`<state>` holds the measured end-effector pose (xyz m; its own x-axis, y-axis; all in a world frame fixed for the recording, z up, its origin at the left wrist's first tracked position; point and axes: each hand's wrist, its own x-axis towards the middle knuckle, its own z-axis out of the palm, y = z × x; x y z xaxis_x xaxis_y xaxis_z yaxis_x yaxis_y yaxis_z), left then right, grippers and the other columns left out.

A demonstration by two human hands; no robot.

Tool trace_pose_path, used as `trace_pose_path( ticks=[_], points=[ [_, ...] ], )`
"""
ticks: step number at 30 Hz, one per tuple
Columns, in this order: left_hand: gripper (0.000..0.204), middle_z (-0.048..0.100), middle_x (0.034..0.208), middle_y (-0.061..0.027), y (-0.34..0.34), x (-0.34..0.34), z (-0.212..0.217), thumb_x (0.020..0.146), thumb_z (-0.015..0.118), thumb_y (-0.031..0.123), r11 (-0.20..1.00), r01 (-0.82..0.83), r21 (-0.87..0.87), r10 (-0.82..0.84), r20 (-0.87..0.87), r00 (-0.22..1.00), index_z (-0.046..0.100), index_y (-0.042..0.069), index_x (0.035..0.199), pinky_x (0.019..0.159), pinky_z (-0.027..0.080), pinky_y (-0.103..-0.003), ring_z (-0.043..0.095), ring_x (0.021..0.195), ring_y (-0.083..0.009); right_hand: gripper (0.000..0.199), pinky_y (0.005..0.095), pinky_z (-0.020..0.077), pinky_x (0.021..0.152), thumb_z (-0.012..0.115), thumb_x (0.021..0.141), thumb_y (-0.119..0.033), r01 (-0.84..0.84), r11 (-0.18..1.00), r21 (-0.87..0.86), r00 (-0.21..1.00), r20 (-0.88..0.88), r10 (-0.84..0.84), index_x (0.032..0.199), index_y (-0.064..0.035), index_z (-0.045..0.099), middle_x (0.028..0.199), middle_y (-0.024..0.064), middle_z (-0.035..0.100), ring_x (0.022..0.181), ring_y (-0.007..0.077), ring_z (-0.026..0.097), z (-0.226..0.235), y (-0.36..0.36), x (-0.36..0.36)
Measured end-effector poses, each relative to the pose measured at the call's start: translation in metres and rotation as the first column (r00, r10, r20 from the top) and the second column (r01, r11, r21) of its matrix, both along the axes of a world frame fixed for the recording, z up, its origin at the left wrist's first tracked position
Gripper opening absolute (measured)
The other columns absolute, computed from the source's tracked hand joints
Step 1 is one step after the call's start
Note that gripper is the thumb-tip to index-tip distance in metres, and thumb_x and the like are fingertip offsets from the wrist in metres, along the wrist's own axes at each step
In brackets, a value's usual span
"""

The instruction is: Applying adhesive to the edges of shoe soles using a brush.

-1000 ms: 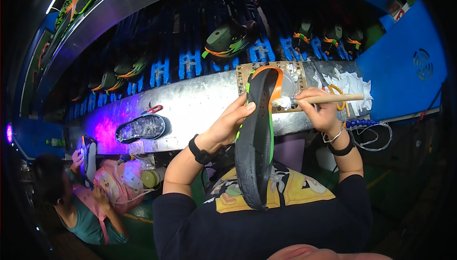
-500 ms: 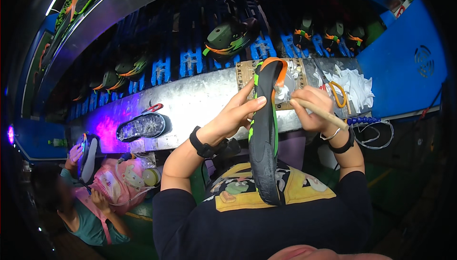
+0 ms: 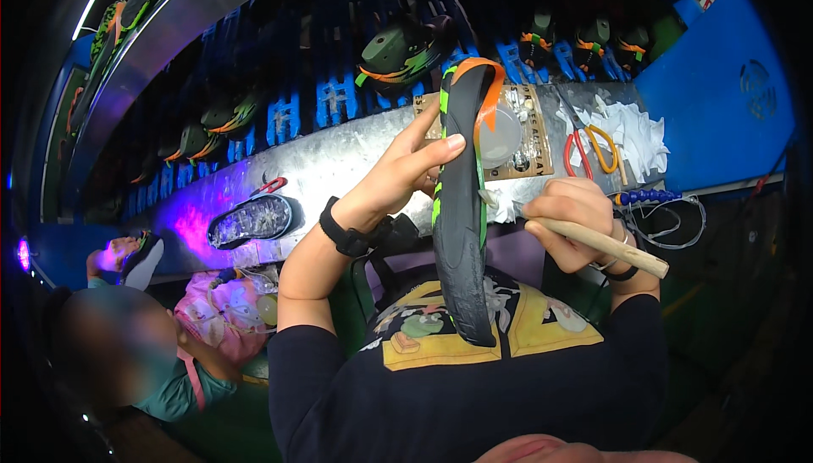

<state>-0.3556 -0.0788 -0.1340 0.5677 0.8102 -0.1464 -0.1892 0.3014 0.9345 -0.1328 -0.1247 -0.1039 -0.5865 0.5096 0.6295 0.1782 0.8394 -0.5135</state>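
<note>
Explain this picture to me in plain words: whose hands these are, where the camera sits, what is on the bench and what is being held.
The camera sits on a person's head and looks down through a fisheye lens, so straight edges curve. The two forearms rising from the bottom belong to that person. The left hand holds a black shoe sole with green and orange trim upright on edge. The right hand grips a wooden-handled tool, its tip at the sole's side; the tip is too small to make out. Behind runs a metal bench carrying scissors with red and yellow handles, white cloths, a round clear lid and another sole under purple light. Shoes ride a blue conveyor beyond. Another person works at lower left.
</note>
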Motion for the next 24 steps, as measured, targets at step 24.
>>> trace_pose_path(
  ticks=[24],
  points=[
    [0.070, 0.047, 0.108, -0.0087, -0.004, 0.010, 0.032, 0.078, 0.055, 0.029, 0.997, 0.061, 0.036, -0.062, 0.032, 0.998, 0.018, 0.005, 0.132, 0.070, 0.045, -0.021, 0.053, 0.089, -0.0106, 0.012, 0.0194, 0.0364, 0.057, 0.056, 0.077, 0.000, 0.343, 0.888, -0.307, 0.783, -0.428, -0.450, 0.089, 0.0036, 0.056, 0.074, 0.0057, 0.054, 0.064, 0.0089, 0.046, -0.045, 0.041, 0.028]
  ],
)
